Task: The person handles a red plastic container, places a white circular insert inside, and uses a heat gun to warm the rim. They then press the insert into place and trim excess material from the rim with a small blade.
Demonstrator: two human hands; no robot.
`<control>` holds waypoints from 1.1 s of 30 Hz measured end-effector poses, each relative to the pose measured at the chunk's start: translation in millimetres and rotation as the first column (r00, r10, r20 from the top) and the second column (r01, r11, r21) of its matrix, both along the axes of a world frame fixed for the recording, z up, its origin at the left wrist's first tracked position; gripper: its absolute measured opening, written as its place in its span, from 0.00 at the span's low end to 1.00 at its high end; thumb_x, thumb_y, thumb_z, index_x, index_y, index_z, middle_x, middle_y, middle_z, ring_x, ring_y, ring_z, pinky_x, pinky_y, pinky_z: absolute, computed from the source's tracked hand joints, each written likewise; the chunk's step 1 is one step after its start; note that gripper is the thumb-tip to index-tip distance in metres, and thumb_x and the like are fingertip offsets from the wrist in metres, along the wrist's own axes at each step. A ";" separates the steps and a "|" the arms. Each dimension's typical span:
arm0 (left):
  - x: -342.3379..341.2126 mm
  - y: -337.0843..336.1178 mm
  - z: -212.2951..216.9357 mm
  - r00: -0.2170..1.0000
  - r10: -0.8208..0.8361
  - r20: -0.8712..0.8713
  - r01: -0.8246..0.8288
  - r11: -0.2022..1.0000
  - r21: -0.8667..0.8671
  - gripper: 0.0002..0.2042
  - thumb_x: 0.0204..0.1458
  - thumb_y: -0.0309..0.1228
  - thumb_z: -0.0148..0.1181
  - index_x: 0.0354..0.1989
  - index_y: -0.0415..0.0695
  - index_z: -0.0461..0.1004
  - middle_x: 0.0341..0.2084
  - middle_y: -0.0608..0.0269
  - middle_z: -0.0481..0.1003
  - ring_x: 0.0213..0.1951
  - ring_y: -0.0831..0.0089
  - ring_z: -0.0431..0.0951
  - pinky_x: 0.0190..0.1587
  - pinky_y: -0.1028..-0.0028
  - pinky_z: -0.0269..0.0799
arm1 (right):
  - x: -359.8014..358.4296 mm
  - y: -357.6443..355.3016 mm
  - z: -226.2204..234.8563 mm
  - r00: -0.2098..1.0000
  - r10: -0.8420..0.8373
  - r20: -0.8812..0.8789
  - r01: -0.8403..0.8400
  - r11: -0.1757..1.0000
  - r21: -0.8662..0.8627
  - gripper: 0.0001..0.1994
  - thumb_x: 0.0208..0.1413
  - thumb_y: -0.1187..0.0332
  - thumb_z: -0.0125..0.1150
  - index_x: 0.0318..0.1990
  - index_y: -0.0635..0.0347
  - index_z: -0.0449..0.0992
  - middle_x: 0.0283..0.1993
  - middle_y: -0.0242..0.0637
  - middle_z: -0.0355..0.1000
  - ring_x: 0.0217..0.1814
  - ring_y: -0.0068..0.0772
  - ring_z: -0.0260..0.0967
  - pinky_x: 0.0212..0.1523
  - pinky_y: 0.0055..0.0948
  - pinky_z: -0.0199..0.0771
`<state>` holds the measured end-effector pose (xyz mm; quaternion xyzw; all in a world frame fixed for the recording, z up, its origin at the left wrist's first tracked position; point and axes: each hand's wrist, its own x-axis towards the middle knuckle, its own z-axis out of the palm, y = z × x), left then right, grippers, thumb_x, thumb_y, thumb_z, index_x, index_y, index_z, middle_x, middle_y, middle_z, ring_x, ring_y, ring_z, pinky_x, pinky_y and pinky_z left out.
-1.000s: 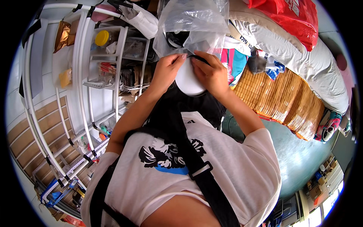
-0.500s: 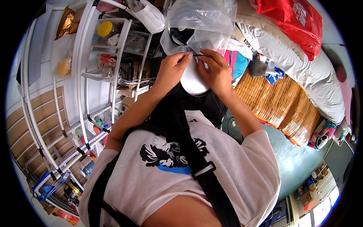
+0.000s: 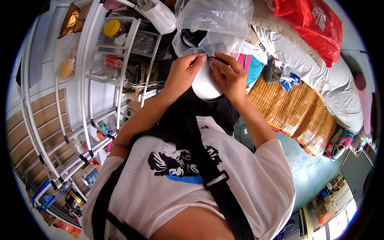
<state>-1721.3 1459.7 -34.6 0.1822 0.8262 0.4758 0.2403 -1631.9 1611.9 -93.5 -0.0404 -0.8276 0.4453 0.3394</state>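
Note:
My left hand is closed in a pinch, thumb against fingertips, at one end of a thin black cord. The other end runs into my right hand, whose fingers are curled and closed around it. Below the hands, a white round disc with a dark rim rests over my dark-clothed lap. Just beyond my fingertips lies a clear plastic bag with a black ring-shaped thing inside or under it. My right palm hides part of the disc's edge.
On the left stands a white tube rack with bins, one holding a yellow-lidded jar. To the right are a woven bamboo mat, a long pale bolster and a red plastic bag. A white paper bag leans near the rack.
Both hands have shifted slightly; the right fingers have curled in and drawn back a little, so more of the black cord shows between the hands. The disc stays nearly in place.

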 end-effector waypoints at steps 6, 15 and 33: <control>0.9 -2.4 2.0 1.000 0.003 0.002 -0.003 1.000 -0.009 0.16 0.66 0.36 0.59 0.51 0.34 0.79 0.31 0.60 0.81 0.31 0.82 0.74 0.35 0.77 0.70 | 1.5 -2.2 -2.5 1.000 -0.001 -0.018 0.002 1.000 0.031 0.13 0.46 0.77 0.71 0.42 0.58 0.85 0.52 0.36 0.80 0.44 0.42 0.80 0.43 0.36 0.81; 6.4 -3.5 5.7 1.000 -0.012 -0.025 0.012 1.000 -0.014 0.15 0.65 0.35 0.60 0.51 0.34 0.79 0.31 0.58 0.81 0.31 0.82 0.73 0.35 0.78 0.70 | 10.0 -3.4 6.3 1.000 -0.006 -0.026 0.007 0.998 0.062 0.11 0.47 0.79 0.72 0.40 0.62 0.85 0.52 0.42 0.80 0.45 0.41 0.81 0.43 0.33 0.82; 7.8 -1.2 5.5 0.999 -0.005 -0.050 0.007 0.999 0.043 0.15 0.65 0.35 0.60 0.50 0.34 0.79 0.32 0.52 0.83 0.31 0.80 0.77 0.36 0.76 0.73 | 5.6 -2.9 7.4 0.999 -0.037 -0.036 0.036 0.999 -0.013 0.10 0.48 0.82 0.69 0.39 0.62 0.84 0.51 0.41 0.79 0.44 0.37 0.82 0.33 0.29 0.85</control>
